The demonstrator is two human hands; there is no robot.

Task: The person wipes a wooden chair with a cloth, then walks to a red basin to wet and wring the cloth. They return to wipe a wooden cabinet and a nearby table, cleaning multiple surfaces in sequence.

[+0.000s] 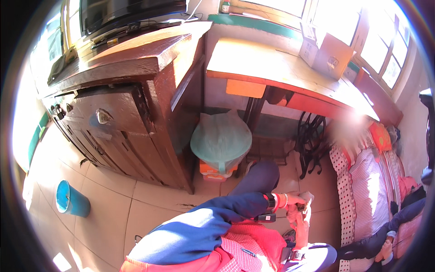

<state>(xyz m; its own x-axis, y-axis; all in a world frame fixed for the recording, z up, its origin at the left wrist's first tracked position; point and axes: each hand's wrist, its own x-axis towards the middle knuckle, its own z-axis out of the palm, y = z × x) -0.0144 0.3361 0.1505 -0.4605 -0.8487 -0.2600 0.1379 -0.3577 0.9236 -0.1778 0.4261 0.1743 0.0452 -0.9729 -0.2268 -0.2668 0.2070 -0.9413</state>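
Note:
My left hand (293,199) comes in from the left in a blue sleeve, with a dark watch at the wrist. Close below it is my right hand (299,221), its wrist also banded. The fingers of both are closed together around a small brownish thing (301,207). Pale, thin, crumpled material (308,198) shows beside the fingertips. What exactly they hold is too small and overexposed to name. Beneath the hands lies the tiled floor, and my dark trouser knee (267,174) rises just ahead.
A brown wooden cabinet (170,109) stands at left; a blue bucket (77,200) is on the floor. Ahead are a covered turquoise container (221,140), a table (253,61) with a cardboard box (333,56), and an iron wheel stand (310,140). At right, another person's legs (367,247) rest on a bed (369,181).

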